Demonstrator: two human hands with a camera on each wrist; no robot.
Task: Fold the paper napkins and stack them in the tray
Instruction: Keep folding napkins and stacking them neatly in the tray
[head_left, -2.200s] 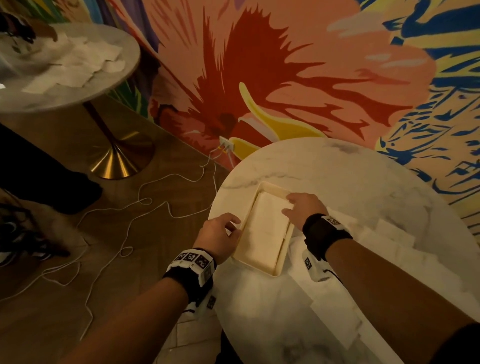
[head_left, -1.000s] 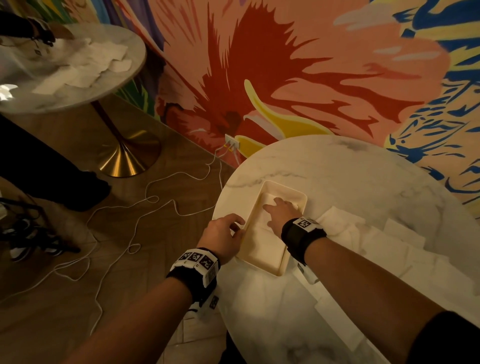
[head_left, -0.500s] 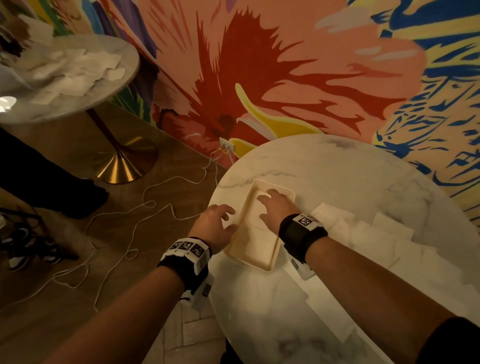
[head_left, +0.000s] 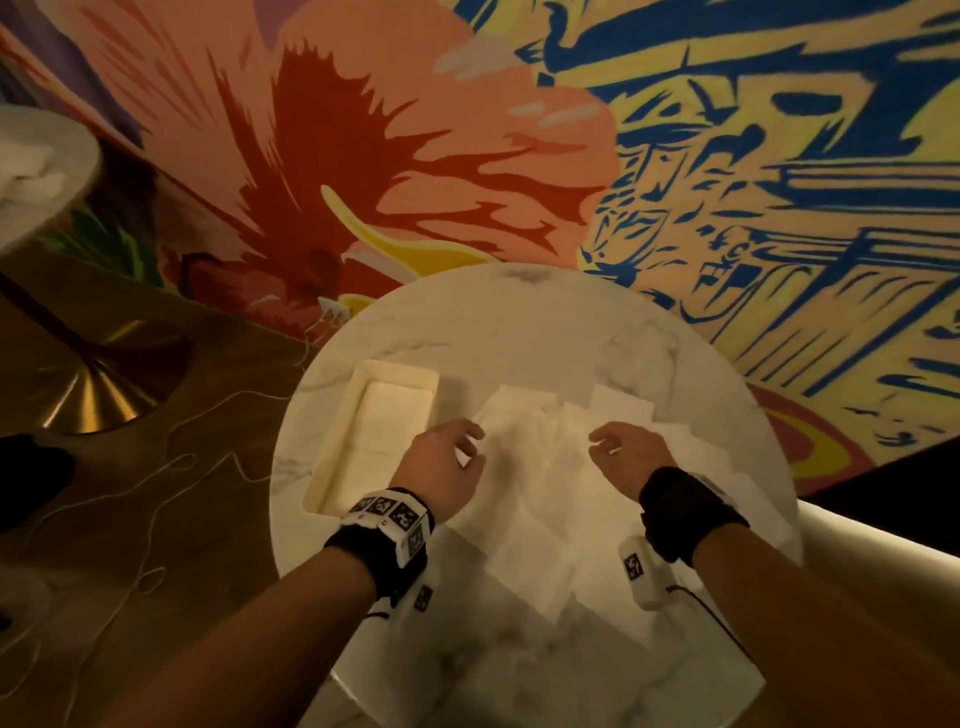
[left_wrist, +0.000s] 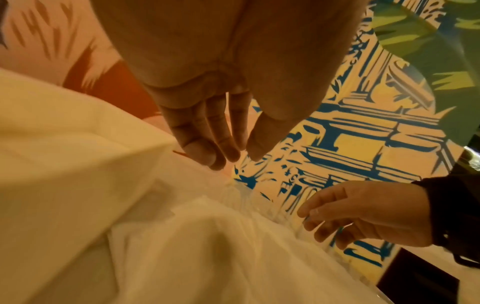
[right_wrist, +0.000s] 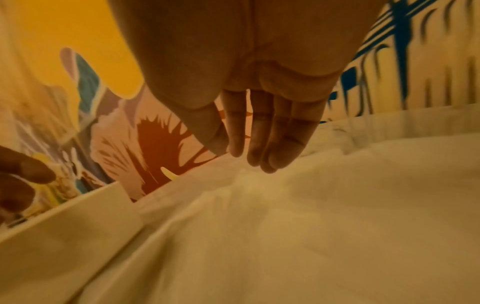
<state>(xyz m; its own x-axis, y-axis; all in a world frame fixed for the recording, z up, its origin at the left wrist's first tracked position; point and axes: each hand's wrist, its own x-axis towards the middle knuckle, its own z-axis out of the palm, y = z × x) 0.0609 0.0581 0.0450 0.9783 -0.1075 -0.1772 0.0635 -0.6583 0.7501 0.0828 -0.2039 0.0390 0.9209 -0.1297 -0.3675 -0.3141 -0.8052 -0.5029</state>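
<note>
Above loose napkins (head_left: 540, 467): left hand (head_left: 441, 467), right hand (head_left: 631, 457) relaxed, empty; tray (head_left: 332, 441) interior only head view.

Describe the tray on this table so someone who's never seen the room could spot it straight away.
Find the round marble table in front of the painted flower wall. On its left part, just left of the left hand, sits the tray, a cream rectangular dish with a raised rim. Unlike the loose white napkins spread flat to its right, it has walls and holds a folded napkin inside.
</note>
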